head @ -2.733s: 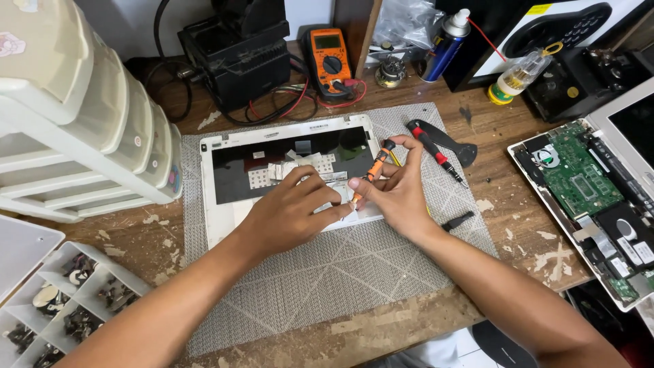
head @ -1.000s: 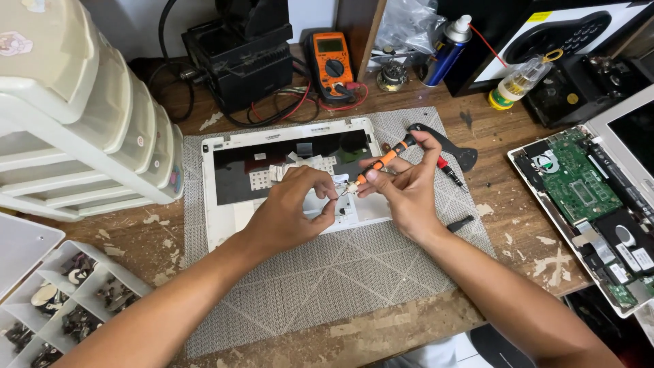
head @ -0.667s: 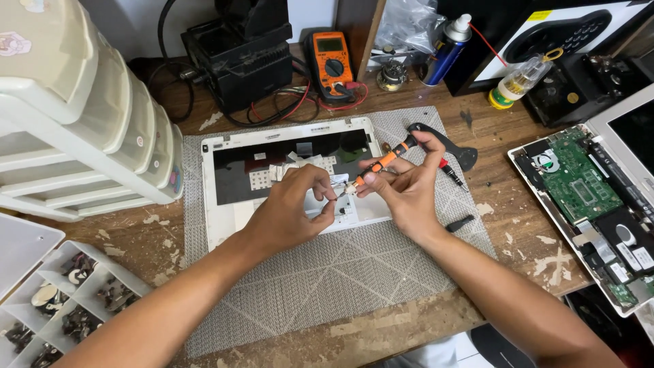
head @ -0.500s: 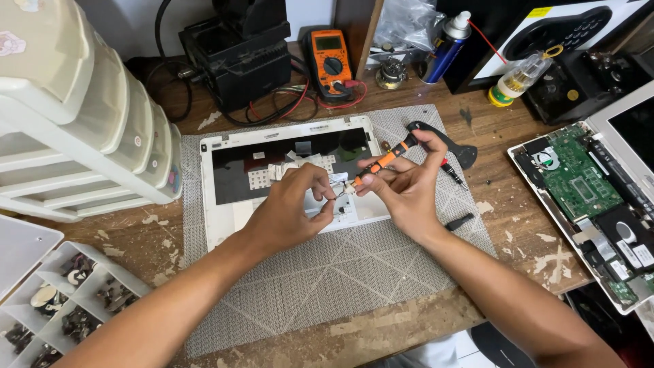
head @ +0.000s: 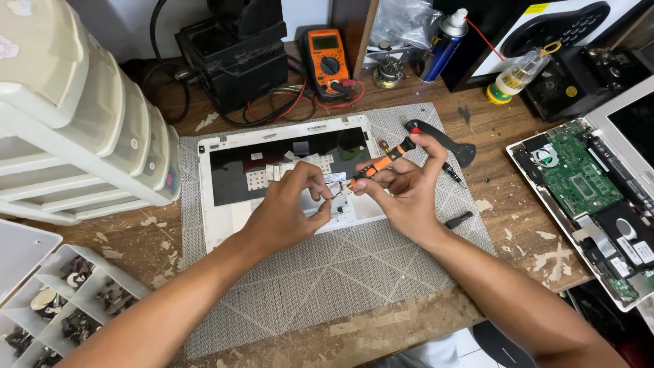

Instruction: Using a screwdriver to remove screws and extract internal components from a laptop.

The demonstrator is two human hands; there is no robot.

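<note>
The screwdriver (head: 381,162) in my right hand (head: 402,194) has a smooth orange plastic grip with black bands. Under my left hand (head: 289,211) lies the white laptop shell (head: 225,225), matt plastic with a glossy black panel inside. Everything rests on a grey woven mat (head: 327,272), coarse cloth with stitched diamond lines. My desk (head: 518,225) is bare wood, scuffed and flecked with pale paint (rough all over). The open laptop (head: 579,184) beside me shows a green circuit board, slightly shiny, with dull metal parts. The drawer tower (head: 82,129) is cream plastic, semi-glossy. The spray can (head: 441,48) is glossy blue metal.
</note>
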